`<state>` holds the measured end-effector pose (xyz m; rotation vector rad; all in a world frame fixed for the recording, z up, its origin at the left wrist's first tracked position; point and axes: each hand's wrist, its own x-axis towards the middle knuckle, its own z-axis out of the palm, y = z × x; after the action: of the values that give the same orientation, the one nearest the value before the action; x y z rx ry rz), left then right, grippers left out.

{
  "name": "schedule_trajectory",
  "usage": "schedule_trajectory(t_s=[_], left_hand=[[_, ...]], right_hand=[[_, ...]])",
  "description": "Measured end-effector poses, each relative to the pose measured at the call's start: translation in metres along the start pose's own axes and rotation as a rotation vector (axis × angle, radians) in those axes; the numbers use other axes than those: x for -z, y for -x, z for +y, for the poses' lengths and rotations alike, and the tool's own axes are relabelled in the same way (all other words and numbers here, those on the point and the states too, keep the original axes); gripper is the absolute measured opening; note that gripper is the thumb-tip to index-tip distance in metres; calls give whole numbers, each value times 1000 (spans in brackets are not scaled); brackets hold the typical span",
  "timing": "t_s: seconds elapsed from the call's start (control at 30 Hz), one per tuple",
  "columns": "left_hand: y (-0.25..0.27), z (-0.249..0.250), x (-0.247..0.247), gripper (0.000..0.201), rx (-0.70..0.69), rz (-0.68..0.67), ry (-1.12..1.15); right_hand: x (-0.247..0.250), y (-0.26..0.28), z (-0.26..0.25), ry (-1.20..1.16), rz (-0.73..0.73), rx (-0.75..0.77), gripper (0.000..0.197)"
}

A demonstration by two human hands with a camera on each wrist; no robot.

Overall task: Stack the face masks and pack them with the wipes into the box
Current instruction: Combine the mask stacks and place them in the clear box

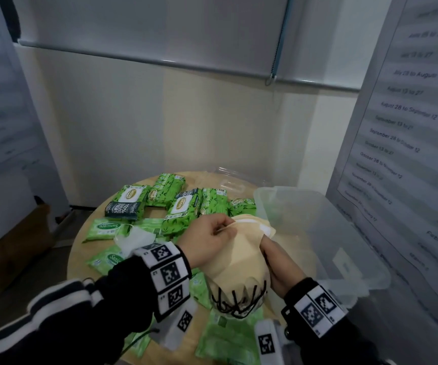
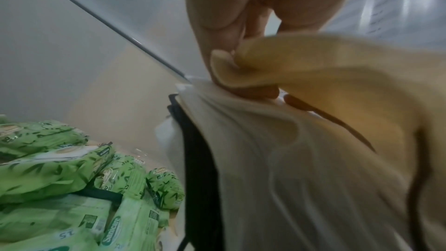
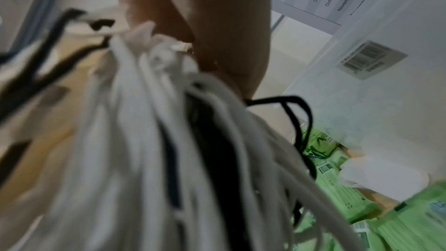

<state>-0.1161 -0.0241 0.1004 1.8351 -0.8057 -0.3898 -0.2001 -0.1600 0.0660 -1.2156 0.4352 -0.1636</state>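
Pale wooden round counter (image 1: 78, 259), widest of all here. Clear plastic box (image 1: 365, 262) at its right side, open. Green packs of wipes (image 1: 183, 206) scattered over the counter (some flat, some plump). Cream stack of face masks (image 1: 239, 262) raised above the wipes, black ear loops hanging near. Left hand (image 1: 207, 243) pinching the stack's far edge; right hand (image 1: 281, 267) clasped round its right side.
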Motion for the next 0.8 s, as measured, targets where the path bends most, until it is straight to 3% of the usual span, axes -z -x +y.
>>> schedule_trajectory(t_s=[0.13, 0.23, 0.37, 0.5, 0.63, 0.73, 0.8], left_hand=[[3, 4, 4, 22, -7, 6, 102], [0, 1, 22, 30, -56, 141, 77], [-12, -8, 64, 46, -1, 399, -19], [-11, -5, 89, 26, 38, 498, -190], [-15, 0, 115, 39, -18, 649, -308], [-14, 4, 122, 41, 28, 587, -320], [-6, 6, 112, 46, 96, 407, -242]], right_hand=[[4, 4, 0, -25, -80, 39, 29], [8, 7, 0, -15, -49, 66, 21], [11, 8, 1, -37, 4, 76, 49], [7, 6, 2, 4, -23, 59, 64], [-1, 6, -1, 97, -98, 71, 77], [-2, 7, -4, 106, -145, 94, 81], [-5, 9, -7, 86, -181, 128, 82]])
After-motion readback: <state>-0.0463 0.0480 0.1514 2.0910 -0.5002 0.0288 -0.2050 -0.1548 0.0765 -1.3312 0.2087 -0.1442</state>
